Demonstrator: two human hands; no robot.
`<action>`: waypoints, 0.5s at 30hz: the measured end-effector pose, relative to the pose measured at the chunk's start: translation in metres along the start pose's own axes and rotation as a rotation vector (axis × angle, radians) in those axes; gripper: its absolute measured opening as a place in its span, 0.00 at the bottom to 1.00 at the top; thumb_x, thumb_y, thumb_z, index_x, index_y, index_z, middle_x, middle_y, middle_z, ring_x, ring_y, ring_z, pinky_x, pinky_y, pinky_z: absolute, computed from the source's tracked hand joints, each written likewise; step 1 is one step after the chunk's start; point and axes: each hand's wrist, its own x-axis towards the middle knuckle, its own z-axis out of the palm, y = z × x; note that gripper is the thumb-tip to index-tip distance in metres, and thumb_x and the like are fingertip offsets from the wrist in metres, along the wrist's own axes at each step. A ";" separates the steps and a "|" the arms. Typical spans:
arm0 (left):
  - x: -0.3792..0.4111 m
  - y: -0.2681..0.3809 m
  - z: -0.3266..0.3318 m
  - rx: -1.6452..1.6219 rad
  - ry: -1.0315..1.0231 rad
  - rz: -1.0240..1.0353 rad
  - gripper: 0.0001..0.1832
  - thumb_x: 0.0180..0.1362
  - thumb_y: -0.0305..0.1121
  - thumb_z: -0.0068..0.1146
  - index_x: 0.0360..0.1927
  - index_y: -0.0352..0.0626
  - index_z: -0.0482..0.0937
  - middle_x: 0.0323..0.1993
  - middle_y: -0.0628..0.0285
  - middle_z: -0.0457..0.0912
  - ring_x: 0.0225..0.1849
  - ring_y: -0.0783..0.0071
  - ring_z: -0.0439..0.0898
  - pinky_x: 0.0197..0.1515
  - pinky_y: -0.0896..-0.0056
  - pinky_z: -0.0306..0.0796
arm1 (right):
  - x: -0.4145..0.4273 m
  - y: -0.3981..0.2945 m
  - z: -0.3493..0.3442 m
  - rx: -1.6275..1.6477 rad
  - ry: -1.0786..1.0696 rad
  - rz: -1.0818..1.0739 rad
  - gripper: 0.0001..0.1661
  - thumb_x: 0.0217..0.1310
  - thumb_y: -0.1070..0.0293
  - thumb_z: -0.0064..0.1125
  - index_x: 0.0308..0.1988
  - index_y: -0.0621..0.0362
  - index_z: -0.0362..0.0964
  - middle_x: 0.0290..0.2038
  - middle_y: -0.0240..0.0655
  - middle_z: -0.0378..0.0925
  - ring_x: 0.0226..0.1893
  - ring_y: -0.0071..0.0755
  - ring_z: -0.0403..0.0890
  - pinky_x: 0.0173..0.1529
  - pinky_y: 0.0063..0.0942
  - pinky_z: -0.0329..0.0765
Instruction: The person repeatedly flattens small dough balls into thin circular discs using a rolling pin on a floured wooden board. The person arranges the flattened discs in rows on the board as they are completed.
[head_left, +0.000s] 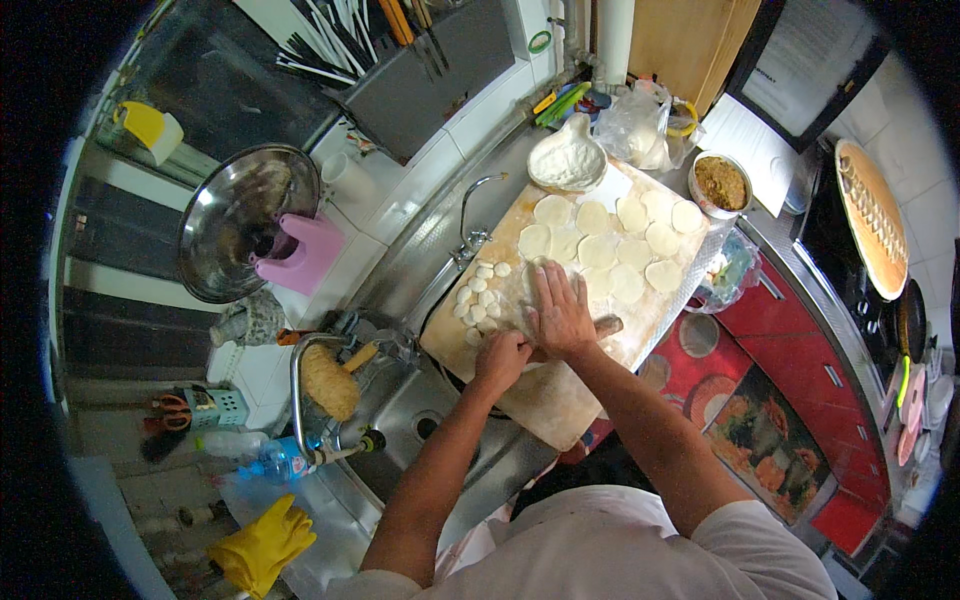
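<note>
My right hand lies palm down across a wooden rolling pin, its fingers stretched out towards the dough rounds. Part of the pin is hidden under that hand. Beside it, my left hand is curled low over the floured wooden board, near the pin's other end. Its fingers hide whatever may be in them. Flat round dough wrappers cover the far right of the board. Several small dough pieces sit in a cluster at its left. A bowl of flour stands at the far edge.
The board spans a steel sink with a faucet. Right of the board are a bowl of brown filling and a plastic bag. Filled dumplings line a round tray on the stove. Yellow rubber gloves lie lower left.
</note>
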 end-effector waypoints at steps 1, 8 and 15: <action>0.004 -0.009 0.005 0.012 0.031 0.096 0.13 0.66 0.40 0.62 0.37 0.37 0.85 0.32 0.44 0.86 0.40 0.38 0.85 0.44 0.44 0.77 | -0.008 -0.003 -0.003 0.007 -0.015 -0.002 0.46 0.75 0.49 0.50 0.80 0.62 0.49 0.82 0.50 0.50 0.83 0.53 0.51 0.81 0.64 0.50; 0.005 -0.031 0.035 -0.274 0.125 0.027 0.09 0.63 0.24 0.60 0.46 0.36 0.85 0.39 0.44 0.88 0.46 0.44 0.88 0.50 0.49 0.79 | -0.110 0.007 -0.019 0.049 -0.073 -0.024 0.46 0.71 0.53 0.56 0.78 0.63 0.53 0.81 0.52 0.52 0.82 0.58 0.53 0.81 0.63 0.48; -0.024 -0.016 0.033 -0.303 0.017 -0.162 0.15 0.63 0.33 0.58 0.49 0.40 0.88 0.38 0.47 0.89 0.39 0.47 0.88 0.45 0.50 0.79 | -0.077 0.007 -0.005 -0.078 -0.056 0.024 0.49 0.70 0.52 0.55 0.80 0.65 0.49 0.82 0.53 0.49 0.83 0.56 0.49 0.81 0.65 0.47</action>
